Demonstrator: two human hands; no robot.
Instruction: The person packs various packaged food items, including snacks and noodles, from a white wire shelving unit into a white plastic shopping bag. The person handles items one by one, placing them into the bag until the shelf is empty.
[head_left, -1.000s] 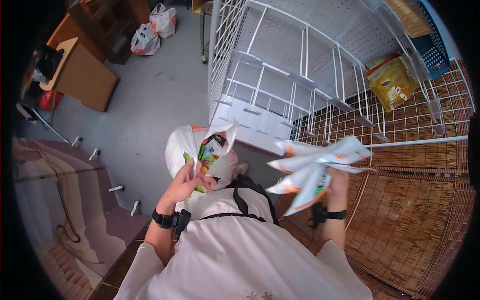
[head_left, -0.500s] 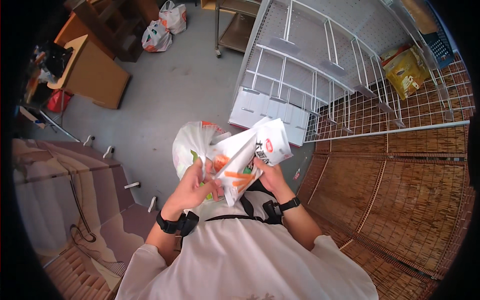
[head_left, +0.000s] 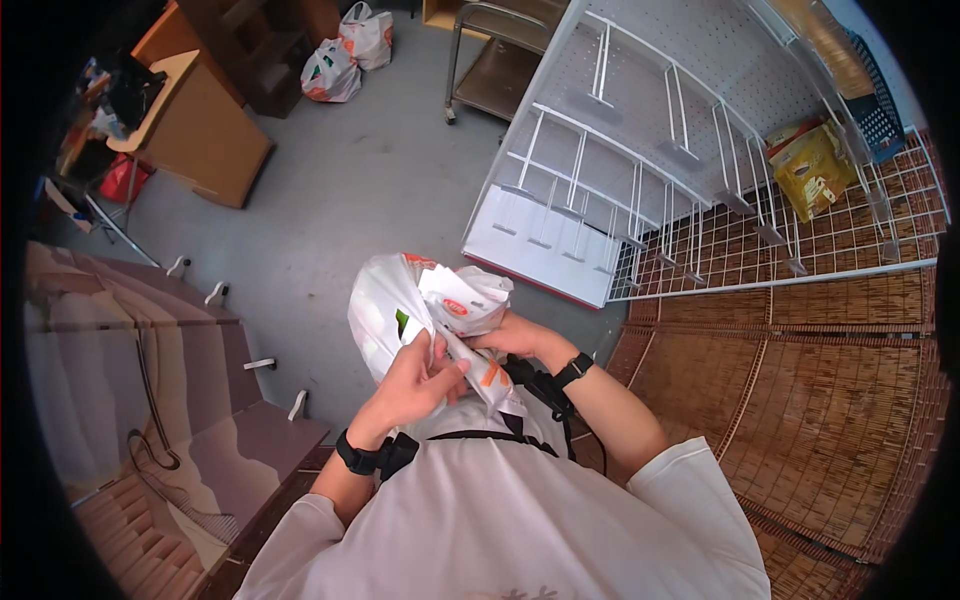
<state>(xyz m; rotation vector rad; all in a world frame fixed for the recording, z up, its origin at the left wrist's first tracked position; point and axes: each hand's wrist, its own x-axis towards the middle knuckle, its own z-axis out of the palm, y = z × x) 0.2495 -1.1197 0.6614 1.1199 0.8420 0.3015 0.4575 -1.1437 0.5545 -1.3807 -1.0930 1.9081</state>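
The left hand [head_left: 418,380] is curling its fingers around the edge of a thin white plastic carrier bag with green and orange print [head_left: 385,310], pinching the film at the bag's mouth, while the right hand [head_left: 512,335] is closing around a white crinkly packet with an orange and red label [head_left: 465,300] and is holding it just above and to the left of its own knuckles. The packet is lying directly beyond the left hand's fingertips, touching the bag's opening, with its long axis running from the right hand's grip up and leftward toward the bag's belly; the right hand is the nearer one to the packet, the left the nearer one to the bag. A narrow white strip with orange marks [head_left: 487,375] is hanging down between the two hands, touching both; whether it belongs to the bag or to a packet cannot be told. The bag is looking puffed and rounded, hanging in the air in front of the person's chest. Beyond the right hand a white wire rack shelf [head_left: 640,190] is standing, carrying a yellow pouch [head_left: 812,172].
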